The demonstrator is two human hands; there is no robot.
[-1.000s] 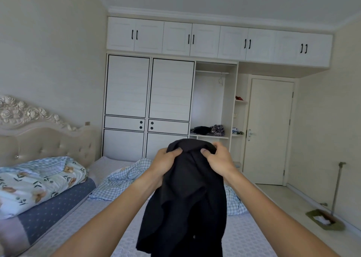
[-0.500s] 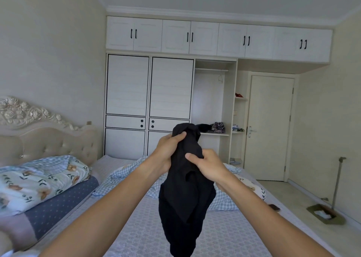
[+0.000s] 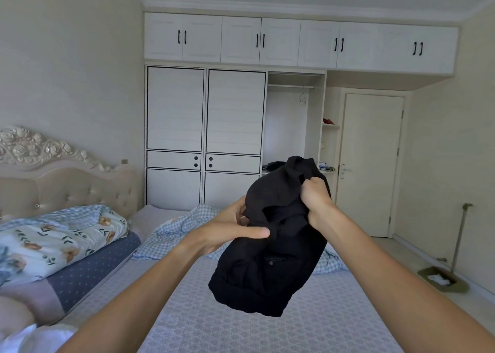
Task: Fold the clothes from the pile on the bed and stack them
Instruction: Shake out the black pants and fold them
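A black garment (image 3: 270, 261) hangs bunched in the air above the bed (image 3: 241, 326). My right hand (image 3: 316, 202) grips its upper edge, held high and to the right. Lower and to the left, my left hand (image 3: 230, 226) pinches the cloth's side with the thumb laid across the front. The garment's lower part droops in loose folds, clear of the mattress. Behind it, a blue-and-white checked cloth (image 3: 174, 229) lies crumpled across the bed; part of it is hidden by the black garment.
A floral quilt (image 3: 53, 240) and a blue dotted pillow (image 3: 93, 269) lie by the headboard on the left. A white wardrobe (image 3: 206, 138) with an open shelf section stands beyond the bed. A dustpan and broom (image 3: 442, 280) stand on the floor at the right, near the door (image 3: 369, 165).
My right hand moved up and right to the garment's top edge, while my left hand dropped to its side. The garment now hangs spread wider and tilted.
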